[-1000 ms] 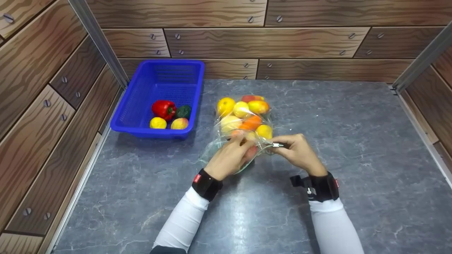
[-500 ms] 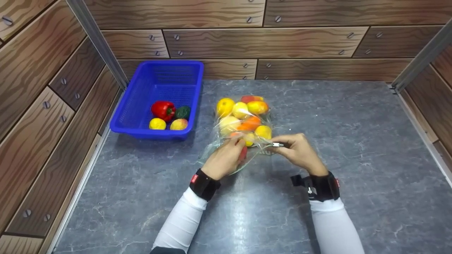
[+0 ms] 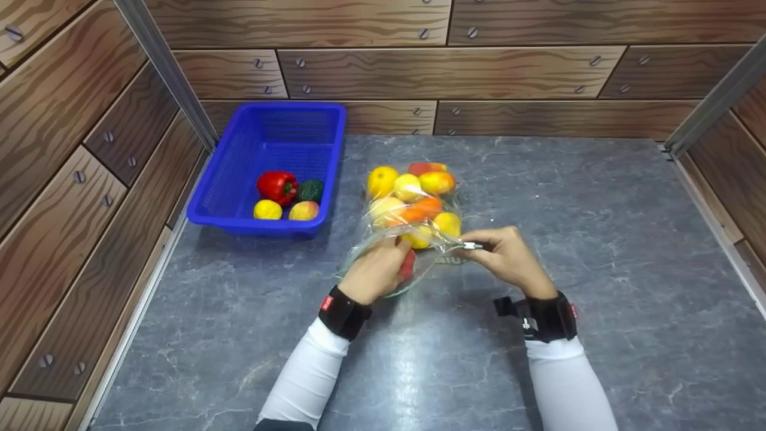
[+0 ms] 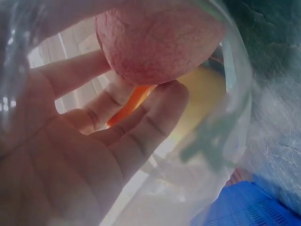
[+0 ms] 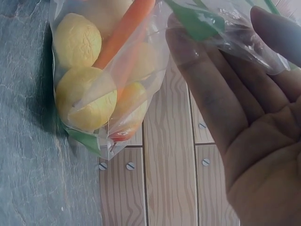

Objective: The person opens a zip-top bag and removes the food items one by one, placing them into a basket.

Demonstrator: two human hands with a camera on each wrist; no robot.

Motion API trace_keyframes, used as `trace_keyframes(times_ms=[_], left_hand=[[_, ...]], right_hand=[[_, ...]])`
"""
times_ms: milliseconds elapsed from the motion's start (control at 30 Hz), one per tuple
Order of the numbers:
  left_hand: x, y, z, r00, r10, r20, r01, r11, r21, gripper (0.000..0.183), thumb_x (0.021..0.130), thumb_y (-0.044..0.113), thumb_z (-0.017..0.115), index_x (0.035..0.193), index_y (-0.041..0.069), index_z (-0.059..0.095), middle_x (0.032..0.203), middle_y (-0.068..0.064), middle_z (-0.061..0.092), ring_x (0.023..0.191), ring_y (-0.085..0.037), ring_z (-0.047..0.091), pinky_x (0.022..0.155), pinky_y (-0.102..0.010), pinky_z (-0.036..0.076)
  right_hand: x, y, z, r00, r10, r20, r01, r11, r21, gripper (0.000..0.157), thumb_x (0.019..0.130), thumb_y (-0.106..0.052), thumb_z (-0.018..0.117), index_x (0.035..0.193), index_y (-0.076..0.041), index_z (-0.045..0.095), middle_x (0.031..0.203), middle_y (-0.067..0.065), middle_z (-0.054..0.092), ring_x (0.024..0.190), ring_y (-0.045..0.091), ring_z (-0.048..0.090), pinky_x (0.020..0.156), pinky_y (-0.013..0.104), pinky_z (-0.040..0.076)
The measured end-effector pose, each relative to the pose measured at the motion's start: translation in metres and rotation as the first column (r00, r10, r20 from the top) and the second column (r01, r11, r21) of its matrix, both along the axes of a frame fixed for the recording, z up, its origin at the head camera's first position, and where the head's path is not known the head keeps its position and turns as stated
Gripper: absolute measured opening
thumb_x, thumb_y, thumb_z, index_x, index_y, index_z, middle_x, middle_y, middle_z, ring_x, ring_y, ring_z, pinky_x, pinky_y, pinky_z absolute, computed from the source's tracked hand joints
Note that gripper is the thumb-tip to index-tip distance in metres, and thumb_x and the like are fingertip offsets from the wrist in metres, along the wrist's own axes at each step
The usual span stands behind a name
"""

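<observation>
A clear zip bag [image 3: 428,263] lies on the table, full of yellow, orange and red produce, including a long carrot [image 5: 127,35]. My left hand [image 3: 376,269] reaches inside the bag's mouth. In the left wrist view its fingers [image 4: 150,125] curl under a round pinkish-red fruit [image 4: 157,42]; the thumb side lies across the top. My right hand [image 3: 505,257] pinches the right edge of the bag's mouth, beside a small white slider [image 3: 471,245]. The right wrist view shows thumb and fingertips on the bag's green-trimmed film [image 5: 202,21].
A blue plastic basket [image 3: 203,209] stands at the back left. Inside lie a red bell pepper [image 3: 277,187], a dark green item [image 3: 310,190], a yellow fruit [image 3: 267,209] and a yellow-red fruit [image 3: 304,210]. Wood-patterned walls [image 3: 455,72] enclose the grey marbled table [image 3: 598,239].
My left hand has drawn back slightly to the left inside the bag, uncovering more of the carrot and a yellow fruit. The right hand keeps its place on the bag's edge.
</observation>
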State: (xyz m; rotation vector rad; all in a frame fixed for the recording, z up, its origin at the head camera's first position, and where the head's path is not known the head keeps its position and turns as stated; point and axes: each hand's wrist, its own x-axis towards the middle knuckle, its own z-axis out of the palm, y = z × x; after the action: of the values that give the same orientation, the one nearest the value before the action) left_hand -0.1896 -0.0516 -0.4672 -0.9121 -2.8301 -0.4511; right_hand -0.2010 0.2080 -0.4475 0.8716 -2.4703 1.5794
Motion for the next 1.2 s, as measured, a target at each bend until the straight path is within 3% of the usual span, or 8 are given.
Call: trace_keyframes(times_ms=[167,433,800,1000,1200], left_hand=[[0.0,-0.002,0.003,1.0,-0.01,0.006,0.01,0.999,0.031,0.029,0.085,0.006,0.081,0.108,0.005,0.063,0.096,-0.009,0.065,0.088,-0.026,0.067,0.076,-0.037,0.059],[0.001,-0.007,0.013,0.999,-0.038,0.003,0.038,0.999,0.023,0.044,0.08,0.006,0.087,0.118,0.004,0.065,0.104,-0.01,0.069,0.097,-0.026,0.069,0.085,-0.037,0.058],[0.014,-0.011,0.033,0.999,-0.046,0.003,0.046,0.999,0.029,0.042,0.08,0.008,0.088,0.116,0.005,0.067,0.114,-0.008,0.065,0.103,-0.024,0.066,0.089,-0.036,0.058],[0.02,-0.015,0.044,0.995,-0.093,0.016,0.092,0.992,0.087,0.047,0.08,0.006,0.087,0.121,0.004,0.065,0.123,-0.008,0.062,0.105,-0.024,0.064,0.09,-0.035,0.057],[0.021,-0.021,0.054,0.991,-0.128,0.04,0.12,0.979,0.166,0.06,0.081,0.012,0.088,0.135,0.004,0.062,0.138,-0.009,0.06,0.117,-0.024,0.063,0.098,-0.035,0.055]], right_hand=[[0.0,0.0,0.001,1.0,-0.01,0.0,0.01,1.0,0.004,0.013,0.086,0.005,0.078,0.098,0.006,0.078,0.091,0.019,0.077,0.074,0.002,0.07,0.067,0.017,0.058],[0.0,0.002,0.001,1.0,-0.021,-0.008,0.021,1.0,0.007,0.014,0.085,0.005,0.078,0.099,0.006,0.079,0.091,0.019,0.077,0.073,0.001,0.069,0.064,0.016,0.057],[0.0,0.003,0.0,1.0,-0.02,-0.007,0.02,1.0,-0.007,0.014,0.086,0.006,0.077,0.1,0.005,0.079,0.093,0.018,0.078,0.076,0.0,0.071,0.068,0.017,0.059],[0.001,0.003,0.0,0.999,-0.042,-0.013,0.042,0.999,-0.004,0.012,0.086,0.007,0.077,0.097,0.004,0.08,0.09,0.017,0.078,0.072,0.0,0.069,0.063,0.015,0.056],[0.001,0.004,0.001,0.999,-0.053,0.003,0.053,0.999,-0.011,0.013,0.085,0.006,0.078,0.097,0.002,0.08,0.091,0.016,0.078,0.073,0.001,0.07,0.065,0.016,0.058]])
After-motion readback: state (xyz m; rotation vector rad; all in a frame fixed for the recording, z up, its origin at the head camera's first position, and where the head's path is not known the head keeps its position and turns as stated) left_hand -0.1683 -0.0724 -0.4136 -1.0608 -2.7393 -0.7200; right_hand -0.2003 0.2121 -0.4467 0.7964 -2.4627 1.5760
